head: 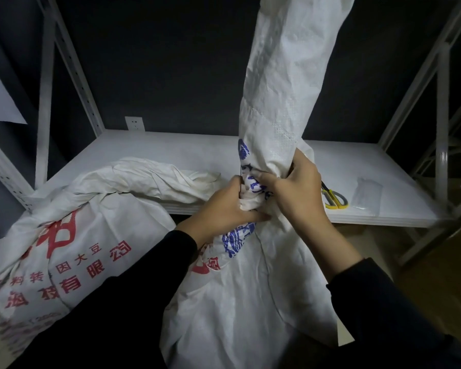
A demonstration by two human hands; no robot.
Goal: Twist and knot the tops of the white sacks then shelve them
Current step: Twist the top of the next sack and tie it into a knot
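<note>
Clenching left hand (224,206) and right hand (301,193) around the gathered neck (253,186) of the white sack (237,294), holding its twisted top (285,83) upright, likely for knotting before shelving.

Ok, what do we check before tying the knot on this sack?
1. The left hand grips the neck of the white sack: ok.
2. The right hand grips it too: ok.
3. The twisted top is long enough to loop: ok, it stands tall.
4. Knot made: not ok, not yet.
5. Yellow-handled scissors out of the way: not ok, just behind the right hand on the shelf.
6. Other sack knotted: cannot tell.
</note>
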